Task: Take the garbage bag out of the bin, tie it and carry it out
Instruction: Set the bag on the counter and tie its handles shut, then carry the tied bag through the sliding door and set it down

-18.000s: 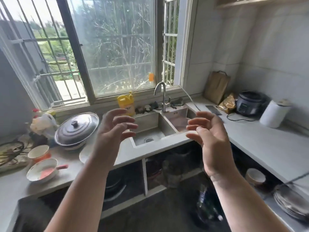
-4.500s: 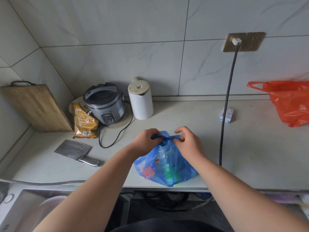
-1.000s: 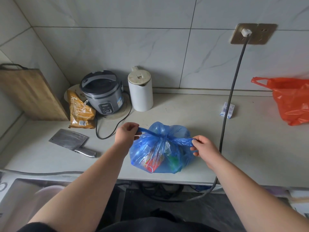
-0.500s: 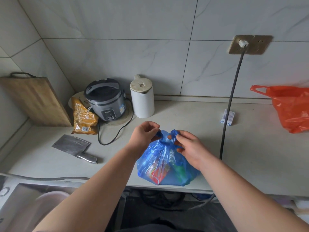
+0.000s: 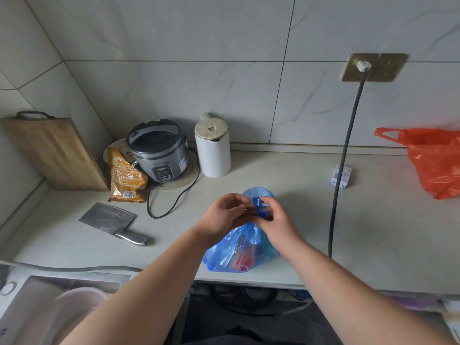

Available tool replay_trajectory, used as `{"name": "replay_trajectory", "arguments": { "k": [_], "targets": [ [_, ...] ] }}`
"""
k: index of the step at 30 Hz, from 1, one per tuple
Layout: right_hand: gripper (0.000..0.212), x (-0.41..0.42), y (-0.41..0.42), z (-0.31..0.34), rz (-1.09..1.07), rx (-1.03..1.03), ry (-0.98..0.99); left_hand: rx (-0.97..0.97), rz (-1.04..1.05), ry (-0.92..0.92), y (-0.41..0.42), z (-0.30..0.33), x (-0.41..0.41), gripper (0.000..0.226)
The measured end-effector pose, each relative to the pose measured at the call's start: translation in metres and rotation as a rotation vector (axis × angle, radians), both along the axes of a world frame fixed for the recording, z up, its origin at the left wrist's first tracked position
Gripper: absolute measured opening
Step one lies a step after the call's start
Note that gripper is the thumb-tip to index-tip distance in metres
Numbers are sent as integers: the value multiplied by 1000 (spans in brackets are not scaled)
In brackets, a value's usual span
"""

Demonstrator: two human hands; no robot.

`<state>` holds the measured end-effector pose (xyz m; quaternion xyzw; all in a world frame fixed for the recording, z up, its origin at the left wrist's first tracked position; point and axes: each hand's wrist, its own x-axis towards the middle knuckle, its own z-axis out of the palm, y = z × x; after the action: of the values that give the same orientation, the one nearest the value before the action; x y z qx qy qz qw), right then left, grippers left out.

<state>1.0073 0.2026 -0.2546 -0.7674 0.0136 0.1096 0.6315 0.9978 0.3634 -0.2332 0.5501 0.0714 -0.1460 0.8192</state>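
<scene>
A blue translucent garbage bag [image 5: 239,252] full of colourful rubbish sits on the pale counter [image 5: 373,232] near its front edge. My left hand [image 5: 225,215] and my right hand [image 5: 275,220] meet above the bag's top. Each pinches one twisted blue end of the bag's mouth, and the ends cross between my fingertips. A loop of blue plastic sticks up just behind my fingers. The bin is not in view.
A cleaver [image 5: 112,222] lies to the left. Behind it stand a wooden board [image 5: 54,153], a snack packet [image 5: 125,180], a rice cooker [image 5: 159,150] and a white kettle [image 5: 212,148]. A black cable [image 5: 341,170] hangs at right, beside a small carton [image 5: 341,176] and an orange bag [image 5: 433,158]. The sink [image 5: 49,302] is at lower left.
A second ago my hands were spread wide, pulling the bag's two ends apart. They have since come together above the bag and now cross the ends at its top.
</scene>
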Motion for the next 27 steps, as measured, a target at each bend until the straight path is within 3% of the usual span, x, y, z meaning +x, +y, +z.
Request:
{"name": "replay_trajectory", "arguments": {
  "k": [3,7,10,16,27],
  "targets": [
    [27,6,-1,5,-58,-17,-60,-3,52,-15,10,7,1,19],
    [20,9,-6,16,-72,-67,-129,305,108,-69,26,19,3,24],
    [19,5,-10,27,-80,-68,-153,473,33,-148,29,29,3,19],
    [14,-19,-17,53,-135,-100,-185,359,-69,-237,28,44,6,20],
    [22,-106,-48,100,-502,-74,-275,268,-378,-328,2,62,-6,20]
  ]
}}
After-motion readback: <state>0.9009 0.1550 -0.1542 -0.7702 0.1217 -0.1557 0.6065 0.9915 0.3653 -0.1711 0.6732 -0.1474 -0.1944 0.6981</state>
